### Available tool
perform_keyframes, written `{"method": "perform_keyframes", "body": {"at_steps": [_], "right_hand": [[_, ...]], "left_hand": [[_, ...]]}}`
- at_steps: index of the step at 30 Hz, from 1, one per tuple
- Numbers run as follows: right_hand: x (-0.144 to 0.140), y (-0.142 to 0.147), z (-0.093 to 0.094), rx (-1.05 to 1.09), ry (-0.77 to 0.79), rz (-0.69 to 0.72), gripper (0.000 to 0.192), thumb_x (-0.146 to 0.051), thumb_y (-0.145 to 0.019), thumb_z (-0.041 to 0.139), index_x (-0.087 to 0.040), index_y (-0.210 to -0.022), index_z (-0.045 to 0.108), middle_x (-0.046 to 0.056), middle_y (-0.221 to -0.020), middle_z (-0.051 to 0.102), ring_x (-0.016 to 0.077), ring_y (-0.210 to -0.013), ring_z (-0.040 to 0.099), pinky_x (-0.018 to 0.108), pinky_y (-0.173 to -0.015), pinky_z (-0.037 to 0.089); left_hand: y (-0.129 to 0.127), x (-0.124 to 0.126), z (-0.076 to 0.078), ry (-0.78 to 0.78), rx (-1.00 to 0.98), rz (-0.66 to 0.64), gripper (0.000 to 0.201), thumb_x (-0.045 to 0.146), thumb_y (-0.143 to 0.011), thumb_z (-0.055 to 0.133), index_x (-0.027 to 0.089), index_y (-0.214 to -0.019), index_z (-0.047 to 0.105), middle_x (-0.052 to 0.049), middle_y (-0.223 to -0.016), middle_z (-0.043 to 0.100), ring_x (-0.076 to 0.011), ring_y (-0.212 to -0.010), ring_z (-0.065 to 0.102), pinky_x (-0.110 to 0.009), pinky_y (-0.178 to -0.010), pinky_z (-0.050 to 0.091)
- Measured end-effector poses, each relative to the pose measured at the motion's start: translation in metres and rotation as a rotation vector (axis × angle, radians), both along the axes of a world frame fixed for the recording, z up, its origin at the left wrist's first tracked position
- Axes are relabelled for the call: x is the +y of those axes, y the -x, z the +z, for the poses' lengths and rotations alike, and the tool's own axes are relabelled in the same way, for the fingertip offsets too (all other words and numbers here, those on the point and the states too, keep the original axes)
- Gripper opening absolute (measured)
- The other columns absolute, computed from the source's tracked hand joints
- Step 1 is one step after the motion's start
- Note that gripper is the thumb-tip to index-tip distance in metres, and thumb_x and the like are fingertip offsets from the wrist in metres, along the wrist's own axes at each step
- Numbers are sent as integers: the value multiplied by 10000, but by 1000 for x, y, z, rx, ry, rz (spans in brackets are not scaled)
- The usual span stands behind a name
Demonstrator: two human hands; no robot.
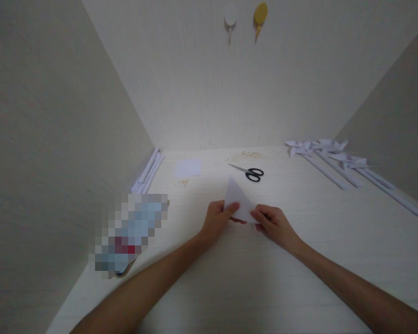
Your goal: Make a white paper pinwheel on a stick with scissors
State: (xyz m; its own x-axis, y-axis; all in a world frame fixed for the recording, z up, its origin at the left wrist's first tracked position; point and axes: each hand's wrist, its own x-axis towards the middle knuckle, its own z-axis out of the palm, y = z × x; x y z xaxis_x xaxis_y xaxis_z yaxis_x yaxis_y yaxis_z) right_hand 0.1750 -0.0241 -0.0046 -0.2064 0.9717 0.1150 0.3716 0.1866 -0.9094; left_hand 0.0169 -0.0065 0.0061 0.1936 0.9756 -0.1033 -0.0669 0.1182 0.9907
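Note:
A white piece of paper (pixel 237 202), triangular in outline with one corner pointing away from me, is held between both hands above the table. My left hand (pixel 218 217) grips its left side, thumb on top and fingers underneath. At the lower right corner, my right hand (pixel 270 222) pinches the paper between thumb and fingers. Just beyond the paper lie scissors (pixel 251 173) with black handles, their blades pointing left. Farther left, a flat white paper sheet (pixel 188 167) rests on the table.
Rolled white paper sticks (pixel 149 171) lie at the left wall, near a pixelated object (pixel 135 232). Small thin sticks (pixel 181 183) lie by the sheet, more sticks (pixel 249 154) at the back. Paper pinwheels (pixel 301 147) on rolled sticks lie right. Hooks (pixel 260 15) hang on the wall.

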Motion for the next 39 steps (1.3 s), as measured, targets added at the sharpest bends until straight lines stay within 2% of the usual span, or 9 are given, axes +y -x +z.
{"method": "perform_keyframes", "body": {"at_steps": [8, 13, 19, 21, 23, 25, 27, 31, 39], "right_hand": [[1, 0, 0, -84, -14, -5, 355, -388, -798, 409, -174, -519, 455, -51, -409, 360, 74, -381, 313, 196, -364, 218], [-1, -1, 1, -70, 18, 0, 366, -404, -798, 400, -182, -509, 426, -51, -417, 360, 79, -392, 322, 203, -380, 231], [0, -4, -3, -11, 45, -27, 383, -447, -783, 405, -185, -504, 418, -59, -411, 338, 77, -374, 293, 210, -368, 210], [13, -7, -4, 12, 14, -118, 385, -452, -781, 408, -181, -507, 430, -56, -411, 343, 78, -377, 299, 212, -372, 221], [35, -12, -6, 30, -109, -305, 368, -445, -780, 414, -177, -532, 456, -48, -433, 374, 87, -405, 340, 214, -400, 267], [63, -17, -8, -40, -270, -511, 310, -421, -755, 451, -164, -591, 512, -15, -527, 481, 107, -486, 418, 228, -474, 339], [91, -20, -11, -78, -303, -596, 268, -389, -731, 476, -142, -679, 566, 35, -658, 557, 136, -580, 466, 262, -569, 380], [125, -21, -17, -171, -280, -616, 195, -316, -686, 530, -138, -692, 608, 79, -785, 585, 168, -692, 501, 295, -666, 385], [128, -19, -10, -289, -102, -512, 112, -248, -600, 648, -166, -624, 576, 56, -740, 581, 195, -740, 519, 283, -627, 344]], "left_hand": [[5, 4, 1, -62, 34, 191, 323, 392, -674, 590, 108, -521, 587, -41, -463, 593, -154, -446, 580, -219, -436, 407], [5, 3, -4, -60, -15, 211, 306, 387, -671, 600, 107, -548, 583, -28, -473, 584, -158, -466, 590, -223, -452, 418], [9, 7, -5, -48, -191, 282, 311, 406, -658, 612, 98, -702, 620, -66, -680, 639, -196, -580, 637, -269, -540, 480], [9, 7, -3, -37, -156, 241, 310, 393, -650, 623, 86, -691, 621, -76, -674, 640, -197, -544, 632, -269, -521, 482], [9, 6, 0, -32, -115, 201, 290, 369, -654, 625, 81, -679, 620, -80, -665, 643, -187, -517, 625, -260, -506, 483], [9, 5, 3, -33, -104, 184, 272, 353, -661, 621, 81, -677, 617, -81, -665, 650, -174, -508, 622, -247, -498, 484], [9, 4, 3, -38, -102, 180, 266, 349, -662, 618, 84, -668, 607, -74, -631, 648, -158, -480, 610, -233, -474, 478], [12, 1, 2, -51, -79, 116, 270, 368, -679, 592, 102, -631, 573, -30, -481, 598, -119, -373, 548, -203, -388, 433], [16, 2, 2, -101, -71, 80, 180, 262, -581, 672, 120, -610, 566, 14, -465, 563, -82, -383, 504, -186, -399, 407]]}}
